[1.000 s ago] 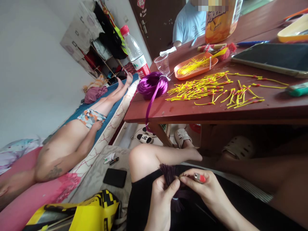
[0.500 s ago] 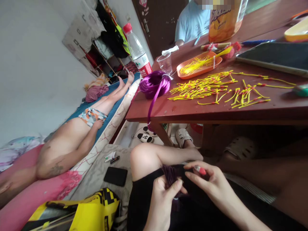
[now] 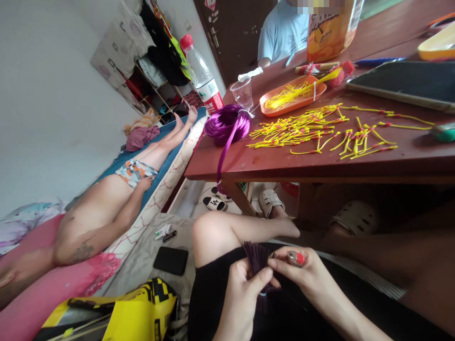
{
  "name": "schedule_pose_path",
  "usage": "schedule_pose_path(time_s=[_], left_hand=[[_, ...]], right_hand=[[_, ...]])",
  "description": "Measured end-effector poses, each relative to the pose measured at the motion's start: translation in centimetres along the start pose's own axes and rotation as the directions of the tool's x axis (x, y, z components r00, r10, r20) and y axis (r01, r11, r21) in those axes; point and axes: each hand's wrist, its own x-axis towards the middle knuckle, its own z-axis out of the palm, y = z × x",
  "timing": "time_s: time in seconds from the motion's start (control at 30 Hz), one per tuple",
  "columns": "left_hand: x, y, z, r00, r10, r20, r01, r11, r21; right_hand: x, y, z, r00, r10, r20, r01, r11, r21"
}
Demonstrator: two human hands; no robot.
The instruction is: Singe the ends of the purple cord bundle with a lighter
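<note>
My left hand (image 3: 245, 289) is closed around a dark purple thread tassel (image 3: 256, 255) above my lap. The cut strands fan out upward past the fingers, and a pale band shows below the thumb. Against the right side of the strands, my right hand (image 3: 300, 270) has its thumb and forefinger pinched together. Whether a strand is caught between those fingertips is too small to tell. Tucked in the curled fingers of the same hand is a small red and silver tool (image 3: 295, 258), its kind partly hidden.
On the red-brown table (image 3: 213, 163) sit a purple cord coil (image 3: 227, 125), yellow knotted cords (image 3: 302, 128), an orange tray (image 3: 268, 111), a plastic cup (image 3: 243, 94) and a bottle (image 3: 202, 76). A person lies on the bed at left; another sits across the table. A black phone (image 3: 170, 260) lies beside me.
My right hand has moved left to the tassel, and its thumb and forefinger have closed together. The tassel's strands now stand more fanned out in my left hand.
</note>
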Motion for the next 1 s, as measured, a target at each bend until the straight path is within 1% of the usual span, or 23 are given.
schedule_pose_path(time_s=[0.13, 0.27, 0.33, 0.4, 0.5, 0.57, 0.7, 0.8, 0.9, 1.0], left_hand=[[-0.1, 0.1, 0.3, 0.998, 0.008, -0.068, -0.007, 1.0, 0.005], [-0.1, 0.2, 0.2, 0.996, 0.021, -0.085, -0.021, 1.0, 0.001], [-0.2, 0.1, 0.0, 0.996, 0.025, -0.089, -0.025, 1.0, 0.009], [-0.2, 0.0, -0.3, 0.995, 0.021, -0.094, -0.018, 0.999, 0.029], [-0.2, -0.2, -0.7, 0.993, 0.017, -0.118, -0.01, 0.998, 0.059], [-0.2, -0.3, -0.8, 0.992, 0.014, -0.123, -0.007, 0.998, 0.059], [-0.1, -0.2, -0.6, 0.995, 0.008, -0.097, -0.006, 1.0, 0.024], [0.0, -0.1, -0.3, 0.995, 0.017, -0.098, -0.015, 1.0, 0.016], [0.0, 0.0, 0.0, 0.991, 0.016, -0.133, -0.013, 1.0, 0.025], [0.0, 0.0, 0.1, 0.983, 0.013, -0.184, -0.011, 1.0, 0.014]], right_hand=[[0.1, 0.3, 0.0, 1.0, -0.011, 0.012, 0.011, 1.0, -0.006], [0.2, 0.7, -0.1, 1.0, 0.005, -0.016, -0.006, 0.999, -0.039], [0.1, 0.8, -0.3, 0.999, -0.007, -0.046, 0.004, 0.998, -0.067], [-0.1, 0.8, -0.6, 0.994, -0.037, -0.104, 0.03, 0.997, -0.073], [-0.2, 0.8, -1.0, 0.985, -0.051, -0.162, 0.046, 0.998, -0.032], [-0.2, 0.9, -1.1, 0.989, -0.044, -0.143, 0.04, 0.999, -0.028], [0.1, 1.1, -0.9, 0.998, -0.015, -0.06, 0.009, 0.995, -0.098], [0.2, 1.1, -0.4, 1.0, 0.004, -0.021, -0.005, 0.996, -0.087], [0.1, 0.8, -0.1, 1.0, -0.009, 0.005, 0.009, 0.998, -0.067], [0.0, 0.5, 0.0, 1.0, -0.008, -0.013, 0.007, 0.997, -0.081]])
